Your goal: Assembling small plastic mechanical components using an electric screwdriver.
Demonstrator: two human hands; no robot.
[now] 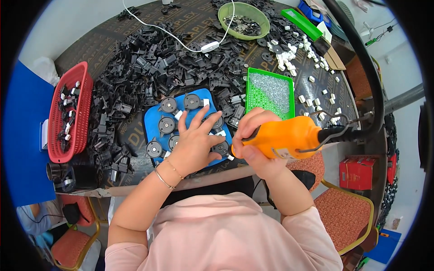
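My left hand lies with spread fingers over a blue mat near the table's front edge. Several round black parts with small white pieces sit in rows on it; some are partly hidden under my fingers. In my right hand is an orange electric screwdriver, tilted, its nose pointing left toward the round part at the mat's right side. Whether the tip touches that part cannot be made out. Just beyond my right hand stands a green tray holding many small silvery screws.
Loose black plastic parts heap across the table's middle. A red basket stands left, a green bowl far back. White pieces scatter at right. A white cable crosses the heap. A thick black hose arches over the right side.
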